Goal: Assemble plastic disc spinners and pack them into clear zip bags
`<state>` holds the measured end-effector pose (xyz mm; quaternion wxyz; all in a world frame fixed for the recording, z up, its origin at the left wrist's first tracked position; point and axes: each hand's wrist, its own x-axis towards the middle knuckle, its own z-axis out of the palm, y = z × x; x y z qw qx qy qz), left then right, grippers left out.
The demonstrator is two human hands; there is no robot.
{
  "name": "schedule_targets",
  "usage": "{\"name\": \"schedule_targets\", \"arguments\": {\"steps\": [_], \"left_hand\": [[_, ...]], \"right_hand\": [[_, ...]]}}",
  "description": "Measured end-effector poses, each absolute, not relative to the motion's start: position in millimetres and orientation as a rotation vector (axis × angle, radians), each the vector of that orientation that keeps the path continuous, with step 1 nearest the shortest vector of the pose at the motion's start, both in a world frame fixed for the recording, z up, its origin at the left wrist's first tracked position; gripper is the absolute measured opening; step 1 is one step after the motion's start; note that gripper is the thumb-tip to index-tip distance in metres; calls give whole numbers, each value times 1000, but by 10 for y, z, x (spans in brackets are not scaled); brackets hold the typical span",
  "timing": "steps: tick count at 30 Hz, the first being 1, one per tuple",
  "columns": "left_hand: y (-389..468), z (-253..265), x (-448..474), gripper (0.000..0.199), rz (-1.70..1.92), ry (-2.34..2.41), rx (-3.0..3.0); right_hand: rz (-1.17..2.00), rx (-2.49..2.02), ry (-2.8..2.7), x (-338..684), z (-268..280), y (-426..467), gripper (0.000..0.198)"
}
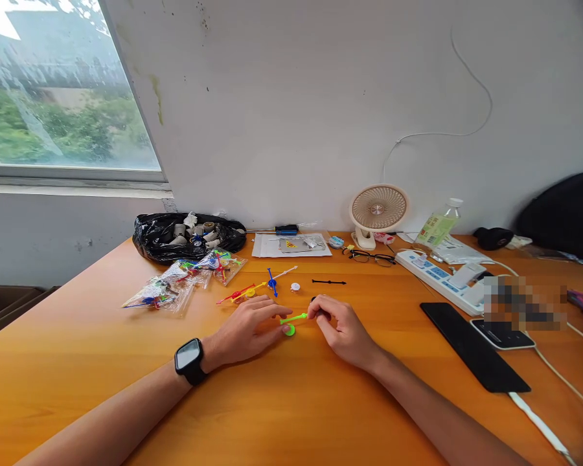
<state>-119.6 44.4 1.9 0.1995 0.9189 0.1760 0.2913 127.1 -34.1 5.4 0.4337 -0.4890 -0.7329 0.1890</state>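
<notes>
A bright green plastic arrow lies between my two hands over the wooden table. My right hand is closed, pinching the arrow's right end. My left hand, fingers stretched out, reaches to the arrow's left end with its fingertips. Its thumb tip touches a small green round base. A black piece shows partly behind my right fingers. Beyond my hands lie a black arrow, a white round base, a blue arrow and a yellow arrow beside a red one.
Clear bags of coloured parts lie at the left, before a black plastic bag. Farther back are a white tray, glasses and a fan. A power strip, bottle and black phone-like slab occupy the right.
</notes>
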Motion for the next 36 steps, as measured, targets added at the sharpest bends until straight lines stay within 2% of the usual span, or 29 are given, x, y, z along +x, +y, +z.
{"name": "schedule_targets", "arguments": {"steps": [7,15,21,29,36], "left_hand": [[514,-53,-1204,16,911,495,2534],[487,-3,-1216,12,859,452,2617],[493,11,-1226,19,786,441,2689],[456,17,-1169,30,661,369,2729],[443,9,-1133,27,656,348,2771]], "right_hand": [[558,-1182,-1829,1195,9,-362,20],[573,-1139,-1931,1213,5,-355,22],[550,-1078,-2040,1212,-72,-349,29],[438,-1071,-2101,1246,-65,-345,26],[474,-1097,-2085,1281,-92,-315,25]]}}
